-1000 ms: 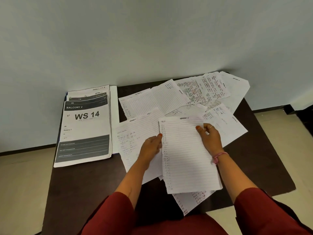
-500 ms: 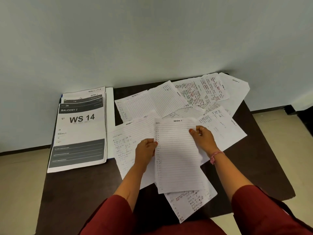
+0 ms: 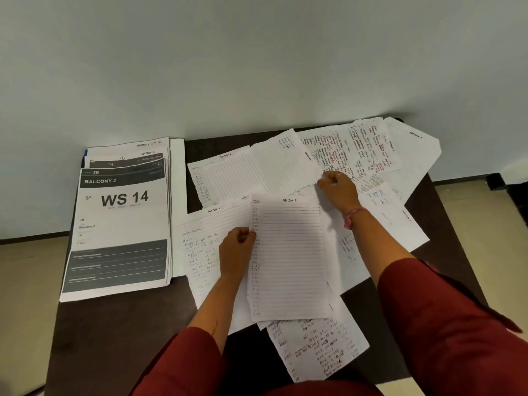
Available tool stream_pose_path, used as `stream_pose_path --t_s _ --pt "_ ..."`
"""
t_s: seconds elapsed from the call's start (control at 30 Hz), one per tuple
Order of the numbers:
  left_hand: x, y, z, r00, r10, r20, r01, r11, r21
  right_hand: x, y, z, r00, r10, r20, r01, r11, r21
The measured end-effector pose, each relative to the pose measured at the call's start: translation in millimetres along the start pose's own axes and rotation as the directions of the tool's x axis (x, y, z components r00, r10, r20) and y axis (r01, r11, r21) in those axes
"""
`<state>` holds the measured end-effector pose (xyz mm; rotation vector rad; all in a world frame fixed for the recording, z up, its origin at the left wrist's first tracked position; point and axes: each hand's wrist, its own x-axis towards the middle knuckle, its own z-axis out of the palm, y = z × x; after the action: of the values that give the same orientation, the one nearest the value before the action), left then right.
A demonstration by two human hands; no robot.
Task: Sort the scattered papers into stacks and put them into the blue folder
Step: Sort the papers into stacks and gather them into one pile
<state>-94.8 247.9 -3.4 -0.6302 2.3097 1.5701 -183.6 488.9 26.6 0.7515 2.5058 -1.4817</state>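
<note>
Lined sheet on table, left fingers pinching its edge, right fingers curled beyond its top corner

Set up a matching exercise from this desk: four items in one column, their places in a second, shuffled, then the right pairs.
Items:
1. printed white stack headed WS 14
2. blank lined white sheet headed Section 1
3. left hand
4. right hand

Places:
A. reaching among the far loose sheets
B. left end of the dark table
C. at the lined sheet's left edge
D. middle, on top of other sheets

Pairs: 1-B, 2-D, 3-C, 4-A
</note>
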Motion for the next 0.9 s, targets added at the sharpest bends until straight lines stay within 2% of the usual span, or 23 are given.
stream_pose_path --t_s 0.2,0.37,0.47,0.57,0.67,0.77,0.9 --pt "7.9 -3.4 2.4 0.999 -0.031 -0.010 0.031 1.000 -0.003 26.6 -8.6 18.7 0.997 -0.007 -0.080 -0.002 0.993 -0.114" --pt "5.7 -2.0 2.8 0.999 -0.026 -0.026 0.026 1.000 -0.013 38.0 -6.2 28.3 0.996 0.033 -0.086 -0.051 0.978 -0.205" --pt "3.1 -0.9 3.8 0.999 -0.023 -0.023 0.023 0.999 -0.024 41.2 -11.9 30.2 0.995 0.063 -0.072 -0.071 0.989 -0.126" --pt "0.1 1.7 4.2 1.000 -0.016 -0.025 0.015 0.999 -0.033 38.6 -19.3 31.6 0.991 0.112 -0.073 -0.110 0.993 0.031" --pt "-3.8 2.7 4.6 1.000 0.013 -0.013 -0.013 1.000 -0.014 29.3 -26.5 27.2 0.987 0.107 -0.122 -0.084 0.981 0.177" --pt "-6.6 5.1 3.5 0.999 0.033 -0.017 -0.033 0.999 -0.010 17.8 -29.3 15.1 0.980 0.119 -0.157 -0.043 0.906 0.421" --pt "-9.8 14.0 -2.7 0.997 0.073 -0.018 -0.073 0.997 -0.008 1.4 -34.4 -5.5 0.985 0.122 -0.124 -0.026 0.806 0.591"
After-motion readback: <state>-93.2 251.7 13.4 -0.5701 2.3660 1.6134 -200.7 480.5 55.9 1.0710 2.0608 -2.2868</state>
